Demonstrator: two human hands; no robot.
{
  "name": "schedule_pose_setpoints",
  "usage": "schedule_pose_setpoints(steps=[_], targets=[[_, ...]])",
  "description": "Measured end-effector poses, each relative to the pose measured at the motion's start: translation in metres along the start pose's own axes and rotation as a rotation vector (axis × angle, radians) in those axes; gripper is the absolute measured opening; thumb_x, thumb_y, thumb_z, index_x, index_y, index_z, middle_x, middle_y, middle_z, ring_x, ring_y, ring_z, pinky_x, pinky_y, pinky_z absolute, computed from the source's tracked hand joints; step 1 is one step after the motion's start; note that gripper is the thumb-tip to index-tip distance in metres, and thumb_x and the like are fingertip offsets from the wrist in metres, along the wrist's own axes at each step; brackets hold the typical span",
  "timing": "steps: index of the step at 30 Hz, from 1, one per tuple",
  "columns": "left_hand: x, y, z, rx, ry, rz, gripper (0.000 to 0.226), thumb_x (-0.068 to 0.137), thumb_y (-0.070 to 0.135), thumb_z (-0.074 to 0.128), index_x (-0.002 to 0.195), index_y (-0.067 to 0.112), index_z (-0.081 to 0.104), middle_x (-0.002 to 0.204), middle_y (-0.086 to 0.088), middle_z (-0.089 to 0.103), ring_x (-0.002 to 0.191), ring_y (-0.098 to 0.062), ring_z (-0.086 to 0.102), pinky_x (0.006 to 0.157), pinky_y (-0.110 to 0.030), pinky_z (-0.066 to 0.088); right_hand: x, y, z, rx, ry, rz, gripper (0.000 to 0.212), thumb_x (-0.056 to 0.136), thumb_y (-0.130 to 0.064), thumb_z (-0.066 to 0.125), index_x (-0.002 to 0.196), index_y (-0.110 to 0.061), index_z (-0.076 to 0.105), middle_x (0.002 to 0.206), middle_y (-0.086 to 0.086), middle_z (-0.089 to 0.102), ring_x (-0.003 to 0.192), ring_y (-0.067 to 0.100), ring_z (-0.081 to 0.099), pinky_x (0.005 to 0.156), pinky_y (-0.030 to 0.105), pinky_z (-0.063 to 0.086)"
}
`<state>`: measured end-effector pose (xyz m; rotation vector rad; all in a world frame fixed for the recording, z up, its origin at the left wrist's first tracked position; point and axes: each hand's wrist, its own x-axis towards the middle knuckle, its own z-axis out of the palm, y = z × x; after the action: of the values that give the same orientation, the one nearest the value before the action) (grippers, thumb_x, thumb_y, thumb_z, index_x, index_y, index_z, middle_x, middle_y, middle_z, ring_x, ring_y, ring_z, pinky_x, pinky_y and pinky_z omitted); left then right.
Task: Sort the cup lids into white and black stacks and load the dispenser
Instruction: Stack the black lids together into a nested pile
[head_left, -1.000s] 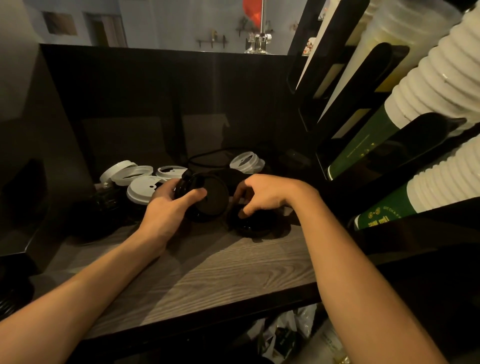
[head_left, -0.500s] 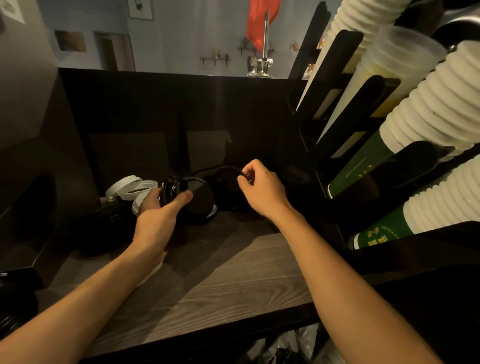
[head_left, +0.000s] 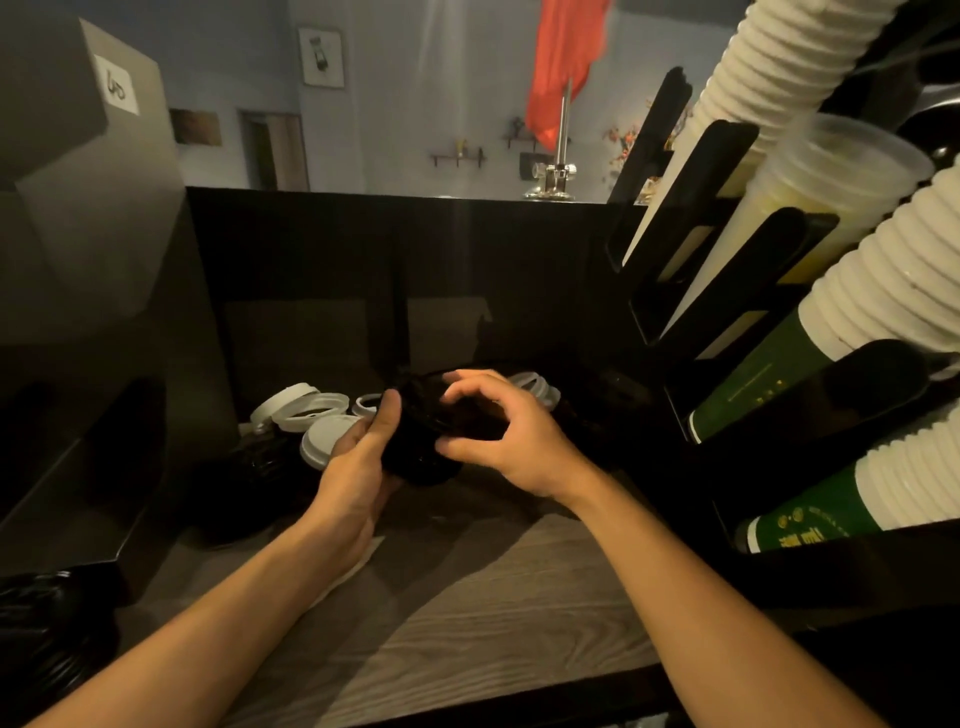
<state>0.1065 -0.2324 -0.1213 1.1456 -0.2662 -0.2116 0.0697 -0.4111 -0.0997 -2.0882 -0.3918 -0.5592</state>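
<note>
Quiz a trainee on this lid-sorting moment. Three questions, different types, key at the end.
1. True or false: the left hand and the right hand are both empty.
2. Multiple choice: the cluster of white lids lies A) on the counter, left of the left hand; B) on top of the grey box; C) on the floor.
3. Fill in: the stacked cups in the cup rack are white and ____.

Key: 1. False, their fingers curl round black lids. 2. A. 3. Green.
</note>
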Motion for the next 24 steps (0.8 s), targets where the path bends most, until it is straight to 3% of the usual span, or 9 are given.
schedule_pose_setpoints(steps=[2, 6, 9, 11, 13, 15, 19, 21, 24], targets=[[-0.001, 0.002, -0.001, -0.006, -0.046, -0.005, 0.057, 0.088, 0.051, 0.062, 0.131, 0.013, 0.066, 0.122, -0.011, 0.075, 0.115, -0.025, 0.071, 0.101, -0.046, 0.052, -0.001, -0.002, -0.002, 0.008, -0.058, 0.024, 0.039, 0.077, -0.025, 0.087, 0.111, -0.032, 0.066, 0.143, -0.017, 0.049, 0.132, -0.007, 0.044, 0.111, 0.022, 0.037], [0.001, 0.0, -0.007, 0.02, -0.024, -0.005, 0.063, 0.077, 0.037, 0.084, 0.132, 0.013, 0.064, 0.119, -0.014, 0.075, 0.113, -0.031, 0.071, 0.107, -0.054, 0.05, -0.001, -0.004, 0.0, 0.04, -0.066, 0.021, 0.029, 0.082, -0.022, 0.083, 0.107, -0.027, 0.069, 0.143, -0.015, 0.051, 0.13, -0.009, 0.045, 0.105, 0.013, 0.04], [0.001, -0.001, -0.006, 0.065, -0.014, 0.019, 0.05, 0.083, 0.032, 0.077, 0.129, 0.016, 0.066, 0.116, -0.012, 0.076, 0.112, -0.029, 0.071, 0.105, -0.053, 0.052, 0.001, -0.003, 0.003, 0.172, 0.079, 0.062, 0.023, 0.091, -0.017, 0.074, 0.112, -0.02, 0.067, 0.128, -0.008, 0.063, 0.12, -0.002, 0.057, 0.1, 0.021, 0.049], [0.0, -0.001, -0.005, 0.109, -0.006, 0.037, 0.029, 0.094, 0.025, 0.067, 0.122, 0.017, 0.07, 0.112, -0.011, 0.077, 0.109, -0.029, 0.072, 0.097, -0.052, 0.056, 0.001, -0.004, 0.002, 0.195, 0.094, 0.136, 0.029, 0.095, -0.021, 0.068, 0.124, -0.021, 0.063, 0.125, -0.01, 0.063, 0.114, -0.01, 0.057, 0.093, 0.014, 0.048], [-0.001, -0.002, -0.005, 0.15, -0.004, 0.058, 0.023, 0.097, 0.022, 0.062, 0.118, 0.018, 0.072, 0.108, -0.009, 0.078, 0.105, -0.027, 0.073, 0.088, -0.047, 0.059, 0.0, -0.006, -0.001, 0.224, 0.015, 0.233, 0.036, 0.099, -0.024, 0.063, 0.134, -0.022, 0.058, 0.128, -0.007, 0.062, 0.108, -0.017, 0.056, 0.085, 0.005, 0.045], [-0.001, -0.001, -0.005, 0.179, -0.017, 0.076, 0.023, 0.097, 0.023, 0.062, 0.118, 0.019, 0.072, 0.107, -0.008, 0.078, 0.105, -0.026, 0.074, 0.088, -0.045, 0.058, -0.002, -0.008, -0.002, 0.301, -0.053, 0.291, 0.037, 0.101, -0.023, 0.059, 0.138, -0.02, 0.056, 0.122, -0.003, 0.065, 0.102, -0.012, 0.062, 0.079, 0.006, 0.047], [-0.001, -0.002, -0.005, 0.182, -0.065, 0.07, 0.039, 0.085, 0.026, 0.076, 0.123, 0.019, 0.07, 0.113, -0.01, 0.077, 0.109, -0.029, 0.072, 0.094, -0.049, 0.056, -0.002, -0.011, -0.004, 0.356, 0.017, 0.29, 0.034, 0.099, -0.016, 0.062, 0.132, -0.016, 0.061, 0.114, 0.0, 0.067, 0.09, -0.012, 0.066, 0.071, 0.006, 0.049], [0.0, -0.003, -0.005, 0.206, -0.075, 0.068, 0.044, 0.081, 0.022, 0.079, 0.124, 0.019, 0.069, 0.114, -0.009, 0.077, 0.109, -0.029, 0.072, 0.096, -0.051, 0.056, -0.002, -0.012, -0.004, 0.369, 0.025, 0.288, 0.033, 0.097, -0.014, 0.065, 0.13, -0.016, 0.062, 0.115, 0.002, 0.067, 0.09, -0.011, 0.067, 0.071, 0.007, 0.049], [-0.001, -0.003, -0.003, 0.216, -0.058, 0.068, 0.033, 0.088, 0.014, 0.073, 0.12, 0.019, 0.07, 0.111, -0.009, 0.078, 0.107, -0.03, 0.073, 0.095, -0.052, 0.057, 0.0, -0.01, -0.002, 0.348, 0.034, 0.309, 0.024, 0.099, -0.023, 0.062, 0.122, -0.018, 0.067, 0.111, -0.001, 0.069, 0.098, -0.002, 0.068, 0.078, 0.014, 0.053]])
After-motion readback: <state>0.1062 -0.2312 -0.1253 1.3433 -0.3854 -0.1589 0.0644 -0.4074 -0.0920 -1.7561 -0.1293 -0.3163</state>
